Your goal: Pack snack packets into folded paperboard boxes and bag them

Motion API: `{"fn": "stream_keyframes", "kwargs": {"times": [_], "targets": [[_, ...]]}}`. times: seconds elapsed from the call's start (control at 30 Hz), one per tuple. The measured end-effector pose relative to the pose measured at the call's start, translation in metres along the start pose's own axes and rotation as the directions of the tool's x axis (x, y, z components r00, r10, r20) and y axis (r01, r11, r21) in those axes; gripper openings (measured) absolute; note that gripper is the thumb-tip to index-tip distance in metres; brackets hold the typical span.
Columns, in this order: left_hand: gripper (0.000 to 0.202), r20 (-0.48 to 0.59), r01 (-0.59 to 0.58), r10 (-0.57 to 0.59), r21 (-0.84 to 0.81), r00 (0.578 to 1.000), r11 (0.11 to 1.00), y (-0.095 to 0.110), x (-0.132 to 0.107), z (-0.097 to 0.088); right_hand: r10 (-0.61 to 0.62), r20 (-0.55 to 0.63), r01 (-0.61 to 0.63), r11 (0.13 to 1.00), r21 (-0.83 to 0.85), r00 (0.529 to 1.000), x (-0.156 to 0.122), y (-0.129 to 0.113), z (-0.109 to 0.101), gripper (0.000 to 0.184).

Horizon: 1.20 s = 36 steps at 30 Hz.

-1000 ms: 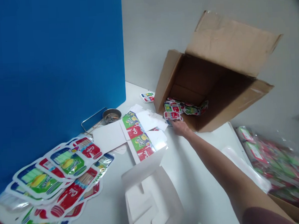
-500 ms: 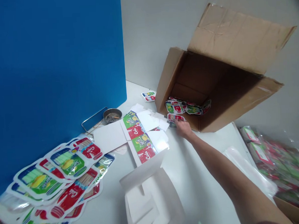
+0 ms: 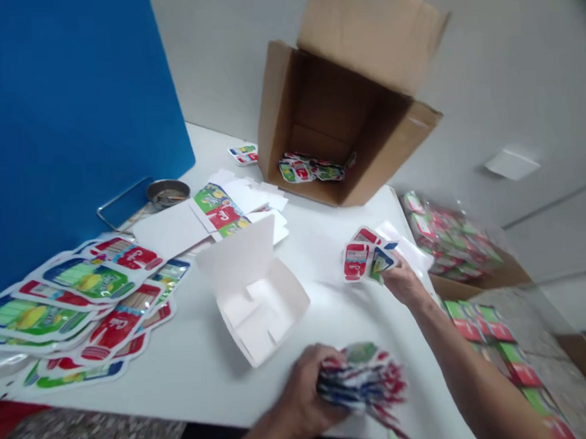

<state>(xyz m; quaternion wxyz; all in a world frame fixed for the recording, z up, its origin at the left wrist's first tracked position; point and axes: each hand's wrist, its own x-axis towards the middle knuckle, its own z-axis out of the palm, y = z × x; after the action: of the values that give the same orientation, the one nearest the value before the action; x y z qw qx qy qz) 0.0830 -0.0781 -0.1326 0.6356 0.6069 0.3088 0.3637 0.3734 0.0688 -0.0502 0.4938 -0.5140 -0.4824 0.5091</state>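
Note:
My left hand (image 3: 304, 390) is low in view, shut around a blurred bundle of small printed cut-out labels (image 3: 363, 379) in red, blue and green. My right hand (image 3: 402, 282) grips a small fan of similar labels (image 3: 368, 258), with a red cola print showing. It is a short way in front of the open cardboard carton (image 3: 336, 99). A heap of these labels (image 3: 310, 167) lies inside the carton, beyond reach of neither hand's fingers touching it.
A white folded box blank (image 3: 253, 300) stands on the white table (image 3: 184, 395), beside printed flat carton sheets (image 3: 218, 207). Large die-cut cards (image 3: 91, 302) lie at left, against a blue panel (image 3: 62, 127). A metal bowl (image 3: 166, 193) sits nearby. A plastic bag of printed pieces (image 3: 446, 237) lies at right.
My right hand has drawn back from the carton mouth with labels in it. My left hand has entered view holding a bundle. The view has swung, moving the carton up and left.

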Motion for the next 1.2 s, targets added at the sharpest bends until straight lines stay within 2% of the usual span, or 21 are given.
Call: {"fn": "stream_keyframes", "kwargs": {"times": [0.1,0.2,0.33,0.43,0.5,0.53,0.63,0.7,0.77,0.87,0.93,0.97,1.03,1.1,1.2], "targets": [[0.059,-0.115,-0.057,0.066,0.083,0.991,0.995,0.007,-0.002,0.009,0.047,-0.033,-0.047,0.999,0.017,0.998,-0.054,0.017,0.0,0.042],[0.059,-0.122,-0.033,0.045,0.104,0.992,0.994,0.009,-0.002,0.014,0.116,0.037,-0.119,0.988,0.095,0.993,-0.093,0.034,0.012,0.035],[0.064,-0.139,-0.039,0.055,0.113,0.989,0.993,0.005,-0.002,0.018,0.228,0.125,-0.249,0.95,0.189,0.966,-0.115,0.041,0.024,0.032],[0.063,-0.184,-0.139,0.181,0.22,0.966,0.966,0.005,-0.001,0.02,0.254,0.137,-0.277,0.943,0.184,0.957,-0.118,0.039,0.025,0.031],[0.078,-0.226,-0.203,0.281,0.315,0.933,0.927,0.007,0.0,0.02,0.257,0.134,-0.274,0.952,0.136,0.957,-0.119,0.038,0.024,0.031],[0.093,-0.241,-0.206,0.295,0.337,0.925,0.919,0.007,0.001,0.021,0.262,0.131,-0.276,0.955,0.106,0.956,-0.119,0.038,0.024,0.03],[0.142,-0.218,-0.149,0.212,0.274,0.953,0.95,0.008,0.004,0.021,0.292,0.164,-0.303,0.952,0.044,0.942,-0.119,0.039,0.025,0.033],[0.153,-0.16,-0.141,0.173,0.194,0.972,0.971,0.008,0.007,0.022,0.293,0.215,-0.309,0.95,0.043,0.932,-0.118,0.039,0.029,0.041],[0.153,-0.147,-0.143,0.162,0.132,0.976,0.981,0.008,0.01,0.022,0.251,0.228,-0.273,0.959,0.07,0.941,-0.117,0.037,0.033,0.046],[0.148,-0.189,-0.107,0.122,0.09,0.974,0.99,0.008,0.016,0.023,0.157,0.105,-0.17,0.977,0.129,0.982,-0.122,0.037,0.037,0.042],[0.136,-0.186,-0.113,0.133,0.114,0.973,0.987,0.008,0.02,0.024,0.13,-0.005,-0.128,0.98,0.15,0.991,-0.133,0.039,0.036,0.038],[0.127,-0.178,-0.137,0.161,0.137,0.971,0.981,0.009,0.022,0.024,0.131,-0.057,-0.12,0.979,0.164,0.99,-0.141,0.042,0.035,0.044],[0.109,-0.157,-0.177,0.204,0.171,0.966,0.969,0.009,0.025,0.024,0.136,-0.163,-0.106,0.978,0.181,0.977,-0.16,0.048,0.033,0.07],[0.103,-0.132,-0.162,0.183,0.154,0.974,0.975,0.01,0.027,0.025,0.129,-0.257,-0.085,0.981,0.176,0.958,-0.18,0.054,0.035,0.089],[0.113,-0.048,-0.114,0.121,0.133,0.991,0.985,0.012,0.026,0.026,0.113,-0.32,-0.042,0.974,0.221,0.941,-0.195,0.057,0.051,0.089]]}}
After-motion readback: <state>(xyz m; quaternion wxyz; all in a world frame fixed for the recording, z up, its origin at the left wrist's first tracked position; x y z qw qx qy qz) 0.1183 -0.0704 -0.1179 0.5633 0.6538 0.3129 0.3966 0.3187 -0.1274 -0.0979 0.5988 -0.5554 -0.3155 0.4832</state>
